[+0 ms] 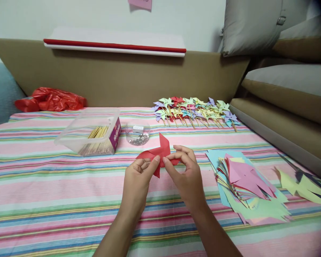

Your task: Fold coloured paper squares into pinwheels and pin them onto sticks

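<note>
Between my two hands, above the striped cloth, is a red paper pinwheel (pixel 164 145) with folded blades. My left hand (pixel 139 175) pinches it near the centre, thumb on top. From the other side my right hand (pixel 186 175) grips it with thumb and index finger, its other fingers raised. The pinwheel's middle is partly hidden by my fingertips. Just beyond my left hand stands a clear round tub (pixel 138 134) holding small metal pins. A translucent plastic box (pixel 77 123) of thin wooden sticks (pixel 97 134) lies to its left.
Many finished pinwheels on sticks (pixel 192 110) lie at the back right. Cut paper pieces (pixel 247 175) are stacked at right, beside scissors (pixel 301 175) and a yellow cut-out (pixel 296 184). A red plastic bag (pixel 56 100) sits back left. Cushions (pixel 283 117) border the right side.
</note>
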`<state>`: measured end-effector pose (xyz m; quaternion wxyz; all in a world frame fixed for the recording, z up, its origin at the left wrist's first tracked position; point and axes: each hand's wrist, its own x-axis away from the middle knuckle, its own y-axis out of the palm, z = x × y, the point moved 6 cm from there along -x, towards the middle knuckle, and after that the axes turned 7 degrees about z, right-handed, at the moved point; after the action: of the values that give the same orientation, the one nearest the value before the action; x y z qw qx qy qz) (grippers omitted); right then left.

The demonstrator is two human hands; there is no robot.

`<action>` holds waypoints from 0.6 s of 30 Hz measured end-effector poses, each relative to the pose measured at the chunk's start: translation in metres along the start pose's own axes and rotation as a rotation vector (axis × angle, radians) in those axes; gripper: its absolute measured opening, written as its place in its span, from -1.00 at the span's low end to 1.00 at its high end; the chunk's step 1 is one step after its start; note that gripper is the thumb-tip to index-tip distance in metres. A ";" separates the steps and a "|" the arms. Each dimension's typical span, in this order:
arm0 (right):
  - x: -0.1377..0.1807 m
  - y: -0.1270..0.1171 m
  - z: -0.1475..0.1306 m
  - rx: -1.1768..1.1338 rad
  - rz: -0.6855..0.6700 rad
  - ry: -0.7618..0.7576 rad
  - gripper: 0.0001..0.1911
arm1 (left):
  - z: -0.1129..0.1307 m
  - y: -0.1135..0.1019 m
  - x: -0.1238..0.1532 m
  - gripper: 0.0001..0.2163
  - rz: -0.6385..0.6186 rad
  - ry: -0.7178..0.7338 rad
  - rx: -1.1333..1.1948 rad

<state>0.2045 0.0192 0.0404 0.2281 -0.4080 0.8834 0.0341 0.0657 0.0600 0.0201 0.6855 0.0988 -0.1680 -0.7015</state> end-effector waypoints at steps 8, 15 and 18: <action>0.000 -0.001 -0.001 0.000 0.035 -0.003 -0.95 | -0.005 0.000 -0.003 -0.79 0.019 -0.011 0.038; 0.003 0.000 -0.006 0.003 0.056 -0.029 -0.93 | -0.004 0.001 -0.001 -0.80 0.025 -0.027 0.064; 0.004 0.000 -0.006 0.002 0.066 -0.031 -0.94 | -0.004 0.003 -0.001 -0.81 0.003 -0.032 0.070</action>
<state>0.2000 0.0151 0.0440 0.2409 -0.3778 0.8928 0.0472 0.0701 0.0600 0.0170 0.6797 0.1112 -0.2036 -0.6958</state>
